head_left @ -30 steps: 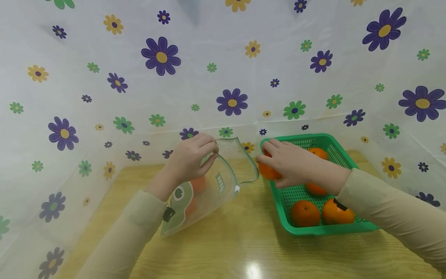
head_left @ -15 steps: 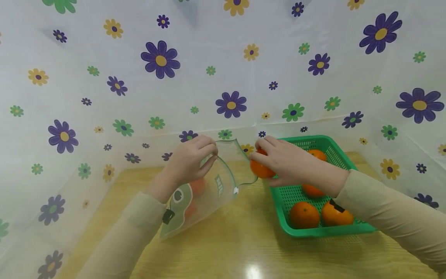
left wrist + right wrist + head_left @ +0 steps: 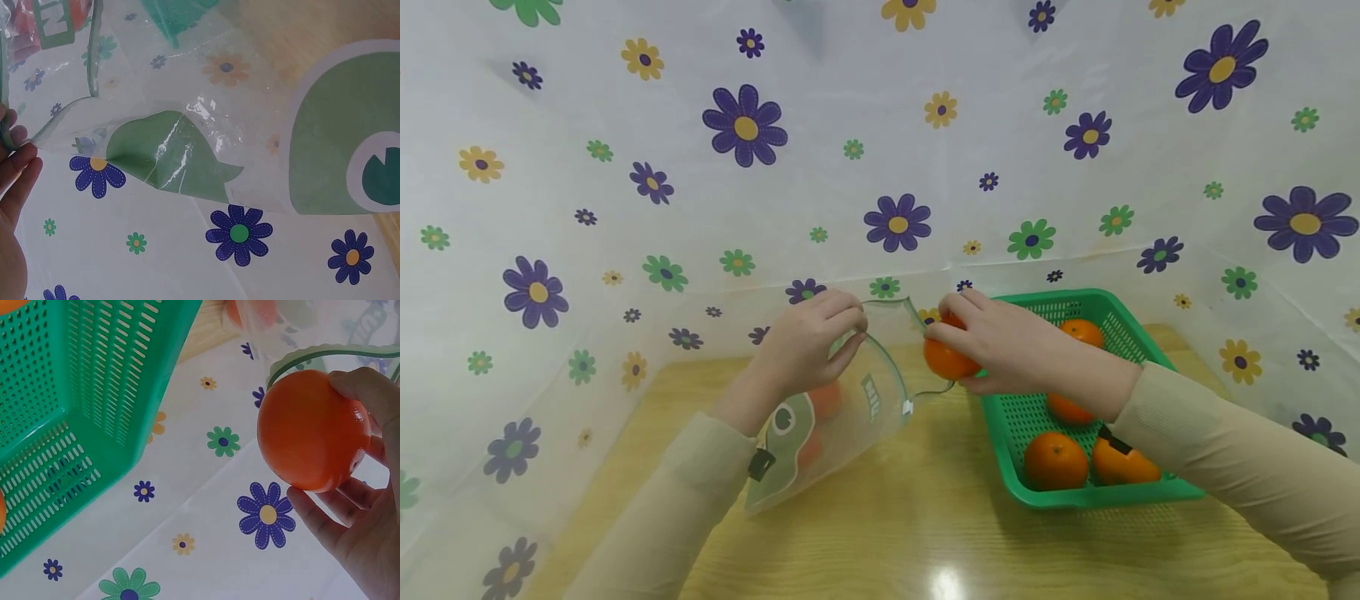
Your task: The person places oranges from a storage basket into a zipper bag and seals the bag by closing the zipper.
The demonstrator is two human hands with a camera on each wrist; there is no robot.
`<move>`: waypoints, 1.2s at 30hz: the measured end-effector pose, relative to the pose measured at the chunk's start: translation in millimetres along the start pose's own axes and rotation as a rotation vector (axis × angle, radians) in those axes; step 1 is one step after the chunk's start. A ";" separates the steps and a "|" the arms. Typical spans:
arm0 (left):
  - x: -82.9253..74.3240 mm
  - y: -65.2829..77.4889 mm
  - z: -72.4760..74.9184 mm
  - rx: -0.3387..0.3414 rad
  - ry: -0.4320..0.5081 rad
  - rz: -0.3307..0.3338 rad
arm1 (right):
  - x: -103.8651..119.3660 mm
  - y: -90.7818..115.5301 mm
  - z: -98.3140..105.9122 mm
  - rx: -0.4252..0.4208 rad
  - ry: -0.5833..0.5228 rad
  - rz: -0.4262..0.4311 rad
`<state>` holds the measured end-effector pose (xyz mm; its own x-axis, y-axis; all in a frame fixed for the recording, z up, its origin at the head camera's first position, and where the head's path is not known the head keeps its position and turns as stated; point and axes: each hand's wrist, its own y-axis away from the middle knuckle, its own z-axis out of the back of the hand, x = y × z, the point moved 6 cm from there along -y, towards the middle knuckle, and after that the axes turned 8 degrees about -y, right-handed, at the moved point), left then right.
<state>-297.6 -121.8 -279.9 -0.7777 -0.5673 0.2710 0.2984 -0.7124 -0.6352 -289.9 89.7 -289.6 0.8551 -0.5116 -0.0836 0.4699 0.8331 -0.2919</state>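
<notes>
My left hand [image 3: 816, 337] pinches the upper rim of a clear zip bag [image 3: 850, 442] printed with a green cartoon shape, its mouth spread toward the right. Orange fruit shows dimly through the bag's wall. In the left wrist view the fingertips [image 3: 25, 153] grip the bag's edge. My right hand [image 3: 1000, 342] holds an orange [image 3: 949, 354] right at the bag's mouth, left of the green basket [image 3: 1037, 500]. The right wrist view shows the thumb and fingers curled round this orange [image 3: 312, 431], with the bag's rim just behind it.
Several oranges lie in the basket, among them one at the front [image 3: 1056, 461] and one at the back [image 3: 1082, 332]. The wooden table [image 3: 880, 533] meets a flower-printed sheet [image 3: 820, 192] at the back and sides.
My right hand has moved left with the orange, from over the basket's left rim to the mouth of the bag. The left hand and the bag have hardly moved.
</notes>
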 end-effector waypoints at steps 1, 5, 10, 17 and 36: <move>0.2 0.2 0.2 -0.003 0.000 0.000 | 0.5 -0.9 0.3 0.000 -0.006 0.001; 0.1 0.1 1.8 -0.019 -0.001 -0.003 | 2.3 -4.3 1.2 0.011 -0.029 -0.006; 0.2 -0.9 3.8 -0.030 -0.002 -0.009 | 3.2 -6.3 0.0 0.021 -0.057 -0.017; 1.2 -0.8 5.3 -0.033 -0.010 -0.011 | 3.9 -7.9 -5.0 0.016 -0.070 -0.020; 1.2 1.7 5.6 -0.039 -0.013 -0.006 | 11.1 -11.4 -12.3 0.072 -0.091 -0.001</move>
<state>-294.9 -126.0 -276.5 -0.7718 -0.5690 0.2839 0.2723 -0.6992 -0.6611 -288.4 71.9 -298.9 0.8697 -0.4936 0.0044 0.4820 0.8473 -0.2229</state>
